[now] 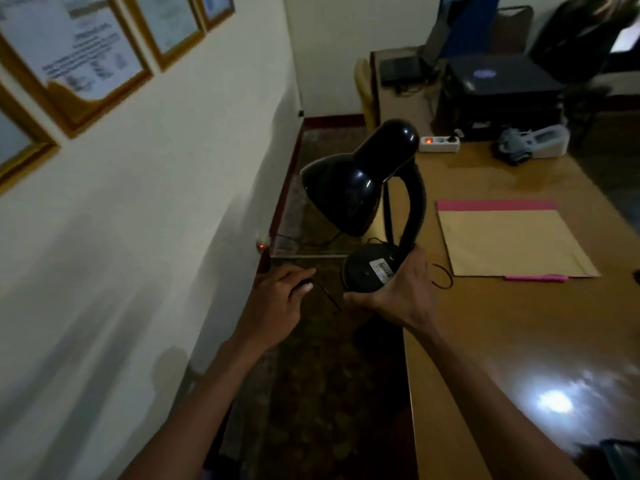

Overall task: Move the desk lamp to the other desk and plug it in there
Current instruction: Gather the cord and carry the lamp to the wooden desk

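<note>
Wooden desk [502, 341], glossy top; bearing tan folder [512, 244] over pink sheet [495, 205]; pink pen [536, 278] just beside folder; white power strip [439, 143], printer [498, 95] at far end.

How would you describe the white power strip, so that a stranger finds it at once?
Look at the wooden desk on the right and follow it to its far end. The white power strip lies there beside the black printer; only it has a glowing red switch.
</note>
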